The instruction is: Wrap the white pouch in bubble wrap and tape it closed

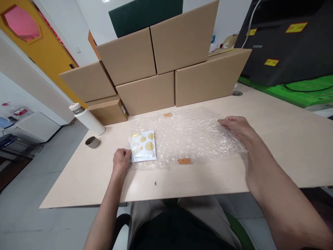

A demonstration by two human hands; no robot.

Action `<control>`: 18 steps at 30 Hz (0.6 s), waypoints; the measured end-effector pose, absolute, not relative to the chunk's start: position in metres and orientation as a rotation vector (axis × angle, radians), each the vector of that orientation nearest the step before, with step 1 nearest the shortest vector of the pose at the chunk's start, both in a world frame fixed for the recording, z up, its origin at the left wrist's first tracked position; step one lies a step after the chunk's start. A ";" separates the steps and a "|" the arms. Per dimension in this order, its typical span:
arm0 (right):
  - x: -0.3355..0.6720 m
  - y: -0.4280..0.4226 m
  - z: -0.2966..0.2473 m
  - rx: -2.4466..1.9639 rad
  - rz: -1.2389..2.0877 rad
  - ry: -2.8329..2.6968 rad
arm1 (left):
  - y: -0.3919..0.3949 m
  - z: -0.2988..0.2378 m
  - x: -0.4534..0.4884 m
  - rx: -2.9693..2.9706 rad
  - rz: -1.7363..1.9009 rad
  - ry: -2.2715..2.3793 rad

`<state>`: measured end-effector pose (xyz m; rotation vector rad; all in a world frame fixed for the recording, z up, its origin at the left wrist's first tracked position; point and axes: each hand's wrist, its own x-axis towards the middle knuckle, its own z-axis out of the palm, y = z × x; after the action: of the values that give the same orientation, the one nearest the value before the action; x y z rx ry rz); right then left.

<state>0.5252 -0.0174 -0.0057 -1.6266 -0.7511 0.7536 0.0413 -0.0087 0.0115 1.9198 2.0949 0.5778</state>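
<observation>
A sheet of clear bubble wrap [192,132] lies spread across the table in front of me. On its left end rests a flat white packet [143,146] with gold round spots. My left hand [121,159] is closed at the left edge of the wrap, right beside the packet; its fingertips seem to pinch the wrap, partly hidden. My right hand [236,125] pinches the wrap's right edge, lifting that side slightly. Pieces of orange-brown tape [184,161] stick to the wrap's near and far edges.
Several cardboard boxes [145,95] are stacked along the back of the table [208,180]. A white bottle [90,119] and a grey-brown cup [92,142] stand at the left. At the back right, a black Brother machine [281,52] sits over a green surface [299,92].
</observation>
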 end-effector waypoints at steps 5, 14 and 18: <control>0.530 -0.023 -0.009 -1.796 0.691 -0.897 | -0.006 0.008 0.037 1.887 0.521 2.155; 0.391 -0.019 0.047 -1.330 0.248 -1.771 | -0.008 0.011 0.037 1.805 0.494 2.249; 0.283 -0.011 0.036 -1.132 0.469 -2.333 | -0.003 0.014 0.033 1.772 0.489 2.214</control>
<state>0.2832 -0.0108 0.0355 -1.1323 -2.3326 0.4687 0.0333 -0.0028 0.0140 1.7718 2.2140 0.4891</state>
